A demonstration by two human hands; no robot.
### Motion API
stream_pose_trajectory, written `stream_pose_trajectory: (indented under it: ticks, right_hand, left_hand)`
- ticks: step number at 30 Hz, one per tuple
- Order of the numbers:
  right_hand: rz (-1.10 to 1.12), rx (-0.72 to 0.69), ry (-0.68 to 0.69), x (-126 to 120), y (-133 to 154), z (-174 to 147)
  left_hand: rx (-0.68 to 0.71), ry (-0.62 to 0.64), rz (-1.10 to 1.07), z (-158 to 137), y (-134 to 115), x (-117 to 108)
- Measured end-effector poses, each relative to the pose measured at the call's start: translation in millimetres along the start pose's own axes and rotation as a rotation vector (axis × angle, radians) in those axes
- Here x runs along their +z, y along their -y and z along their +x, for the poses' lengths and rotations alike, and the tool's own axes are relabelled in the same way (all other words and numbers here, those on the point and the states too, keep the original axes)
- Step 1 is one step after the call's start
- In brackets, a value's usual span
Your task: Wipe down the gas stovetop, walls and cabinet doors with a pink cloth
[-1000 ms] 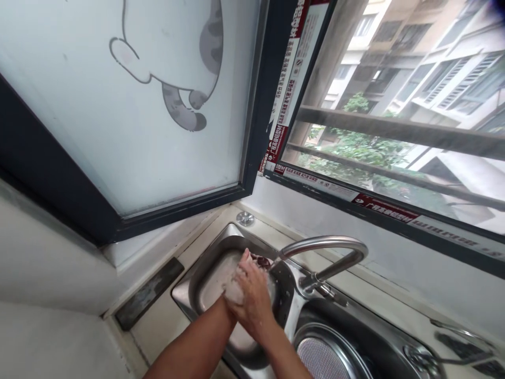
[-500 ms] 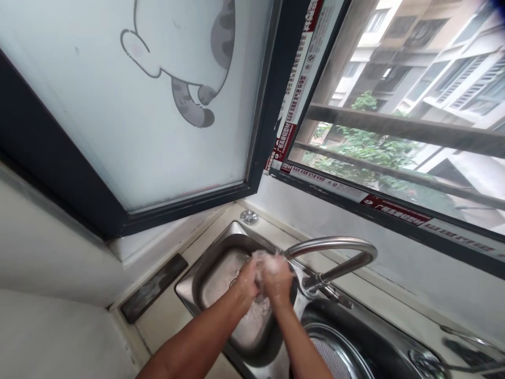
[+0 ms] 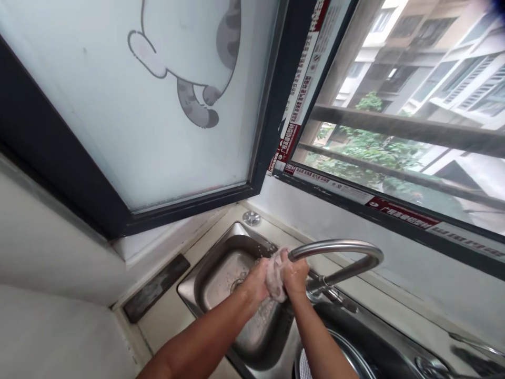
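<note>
Where the forearms [image 3: 325, 334] enter from the bottom edge, the right one passes above a round metal vessel [image 3: 304, 365] seated in the right basin [image 3: 374, 329]. Left of it is the left basin [image 3: 219, 271], a steel bowl with water droplets and a round drain [image 3: 236, 285] in its floor. Above the right side of this basin, the left hand [image 3: 257, 278] and the right hand [image 3: 296, 276] are positioned side by side, each closed around a pale, crumpled cloth [image 3: 275, 279]. The cloth is bunched between them, clear of the basin floor. A curved faucet [image 3: 343, 246] arches in from the right; its outlet is just beside the cloth, and contact cannot be determined. Left of the sink, a dark strip [image 3: 155, 290] lies on the countertop. A round metal fitting [image 3: 251, 218] is set at the far corner. Beyond stands a dark-framed frosted panel [image 3: 189, 158] with a cartoon animal print. To its right, horizontal bars [image 3: 410, 126] cross the window, with foliage [image 3: 379, 150] and buildings [image 3: 422, 31] outside.
</note>
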State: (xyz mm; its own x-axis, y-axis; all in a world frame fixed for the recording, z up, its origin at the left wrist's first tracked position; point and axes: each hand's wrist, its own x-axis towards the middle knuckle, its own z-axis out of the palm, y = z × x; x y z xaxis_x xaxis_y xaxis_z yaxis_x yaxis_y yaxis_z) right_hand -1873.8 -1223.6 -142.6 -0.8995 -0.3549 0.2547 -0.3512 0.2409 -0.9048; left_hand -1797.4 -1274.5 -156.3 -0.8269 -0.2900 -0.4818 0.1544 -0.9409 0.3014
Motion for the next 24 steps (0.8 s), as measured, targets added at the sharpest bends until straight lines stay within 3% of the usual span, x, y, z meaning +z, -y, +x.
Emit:
stream_pose_trajectory:
  ticks: [2, 5, 7, 11, 14, 17, 19, 24]
  right_hand:
    - [0.033, -0.010, 0.007, -4.0, 2.8, 18.3]
    - [0.055, -0.117, 0.058, -8.8, 11.0, 22.0]
    - [-0.012, -0.364, 0.176, -16.8, 11.9, 13.4]
    - [-0.217, -1.063, 0.623, -52.1, 0.8, -2.1]
    - [-0.349, -1.281, 0.765, -78.3, -1.9, -6.0]
    - [-0.360, -1.435, 0.770, -85.7, 7.5, -5.8]
    - [-0.337, -1.497, 0.695, -81.0, 15.8, -2.8]
    - [-0.365, -1.404, 0.481, -62.6, 22.4, 7.2]
  left_hand:
    - [-0.025, 0.046, 0.013, -1.5, -1.6, 4.6]
    - [-0.175, 0.151, 0.044, -8.3, -8.4, -0.7]
    - [-0.264, 0.252, 0.052, -13.3, -13.9, -8.6]
    - [-0.295, 0.353, 0.095, -17.1, -26.3, -15.6]
    - [-0.405, 0.368, 0.188, -12.5, -30.4, -7.7]
    - [-0.480, 0.250, 0.308, -1.5, -27.1, 9.8]
    - [-0.459, 0.171, 0.361, 6.7, -23.6, 23.0]
    - [-0.247, 0.067, 0.358, 10.8, -17.9, 38.2]
